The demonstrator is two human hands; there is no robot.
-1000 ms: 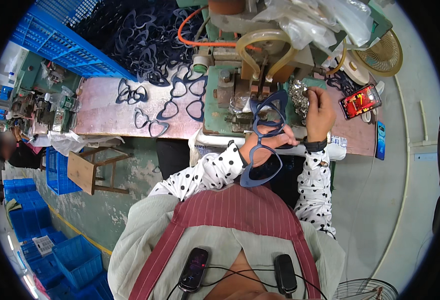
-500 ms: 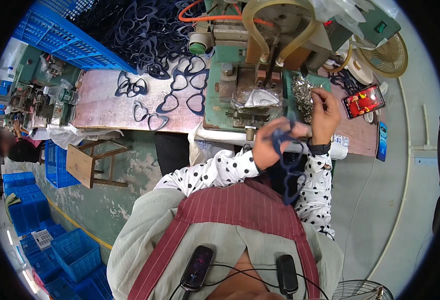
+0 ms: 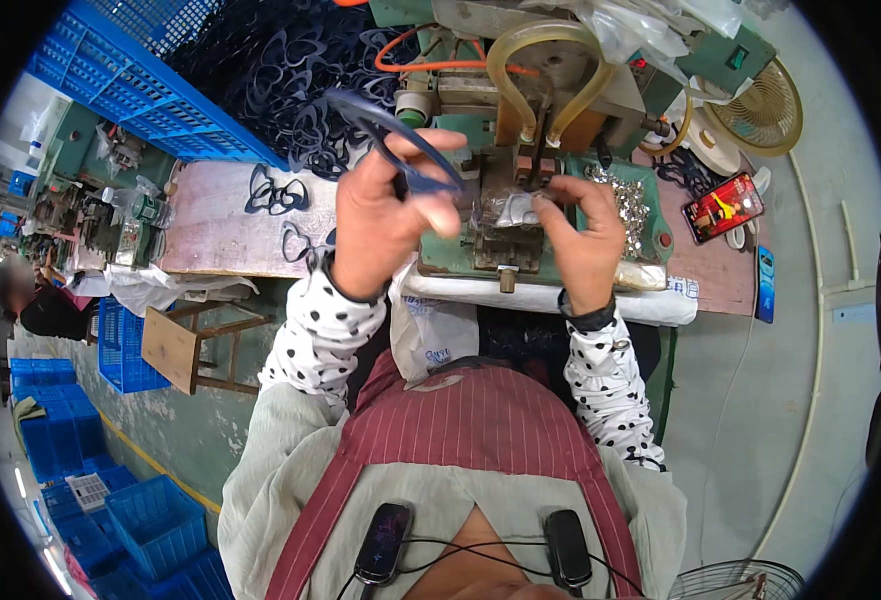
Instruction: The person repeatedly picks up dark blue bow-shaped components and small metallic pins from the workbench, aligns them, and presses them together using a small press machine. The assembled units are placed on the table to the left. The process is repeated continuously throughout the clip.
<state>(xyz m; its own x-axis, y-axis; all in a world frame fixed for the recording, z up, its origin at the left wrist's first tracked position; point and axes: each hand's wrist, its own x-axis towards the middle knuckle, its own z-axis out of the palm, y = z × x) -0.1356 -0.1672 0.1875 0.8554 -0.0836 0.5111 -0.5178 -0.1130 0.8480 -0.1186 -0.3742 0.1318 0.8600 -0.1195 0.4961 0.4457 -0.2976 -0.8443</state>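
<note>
My left hand point(image 3: 386, 215) is raised left of the bench press point(image 3: 561, 85), holding a dark blue plastic glasses frame point(image 3: 386, 120) that is smeared by motion. At the press's fixture point(image 3: 514, 208), which is covered in clear film, my right hand point(image 3: 589, 235) has its thumb and forefinger bent close together. Whatever those fingertips pinch is too small to make out. Beside that hand lies a tray of small shiny metal pieces point(image 3: 633, 205). More glasses frames point(image 3: 279, 192) rest on the bench to the left.
A blue crate point(image 3: 161, 95) and a heap of dark frames point(image 3: 271, 80) occupy the back left. A phone with a red screen point(image 3: 724, 208) and a fan point(image 3: 756, 105) are at the right. A wooden stool point(image 3: 173, 348) stands on the floor at left.
My left hand has moved left and up, carrying the glasses frame away from my right wrist. My right hand has gone from the metal pieces to the press's fixture.
</note>
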